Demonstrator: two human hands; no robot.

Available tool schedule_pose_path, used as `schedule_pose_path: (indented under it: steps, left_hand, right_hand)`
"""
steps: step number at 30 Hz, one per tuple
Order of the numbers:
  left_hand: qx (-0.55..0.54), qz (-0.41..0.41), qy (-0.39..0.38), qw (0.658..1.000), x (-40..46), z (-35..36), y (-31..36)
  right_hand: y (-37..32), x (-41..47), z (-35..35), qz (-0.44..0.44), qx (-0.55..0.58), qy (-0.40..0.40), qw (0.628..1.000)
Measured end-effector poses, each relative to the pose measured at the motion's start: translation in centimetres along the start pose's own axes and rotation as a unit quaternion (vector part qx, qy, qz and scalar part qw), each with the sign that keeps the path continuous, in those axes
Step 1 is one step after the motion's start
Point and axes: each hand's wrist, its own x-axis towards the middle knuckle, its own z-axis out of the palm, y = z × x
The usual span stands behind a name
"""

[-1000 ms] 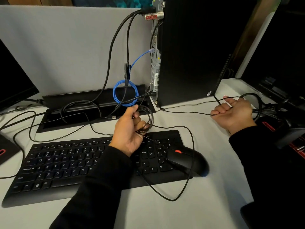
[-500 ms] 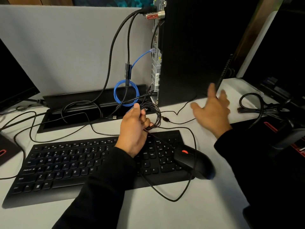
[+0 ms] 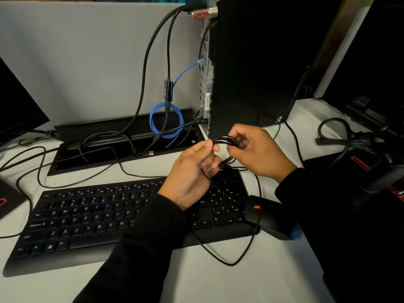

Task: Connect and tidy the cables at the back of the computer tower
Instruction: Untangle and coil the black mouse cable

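Observation:
The black computer tower stands at the back of the desk, its rear panel facing left with black cables and a blue network cable plugged in. My left hand and my right hand both grip a small coil of thin black cable just in front of the tower's base. Slack from that cable loops down over the keyboard to the black mouse. A loose USB plug lies by the cable tray.
A grey partition closes off the back. A monitor stands at the left and dark equipment with coiled cables at the right. Thin black cables trail over the desk at left.
My right hand let go of the cable at the far right, swung left and now grips the coil together with my left hand. The coil has risen slightly toward the tower.

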Motion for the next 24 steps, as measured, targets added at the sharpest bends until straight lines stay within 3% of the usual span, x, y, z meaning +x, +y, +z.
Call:
schedule_pose_path:
  steps: [5, 9, 16, 19, 24]
  left_hand:
    - [-0.054, -0.033, -0.033, 0.997, -0.2, 0.5, 0.3]
    - [-0.048, -0.06, -0.049, 0.996, -0.4, -0.2, 1.2]
    - [0.171, -0.125, -0.083, 0.974, -0.7, -1.2, 3.4]
    - [0.173, -0.107, -0.076, 0.976, -0.7, -0.9, 3.1]
    - [0.053, -0.015, -0.033, 0.998, -0.4, 1.2, 1.7]
  right_hand:
    - [1.5, 0.1, -0.6, -0.024, 0.012, -0.008, 1.0]
    - [1.5, -0.6, -0.3, -0.066, -0.074, -0.041, 0.994]
    - [0.2, -0.8, 1.0, -0.161, -0.25, -0.095, 0.95]
    - [0.4, -0.6, 1.0, -0.174, -0.261, -0.063, 0.947]
    - [0.6, -0.5, 0.3, -0.14, -0.189, -0.028, 0.972]
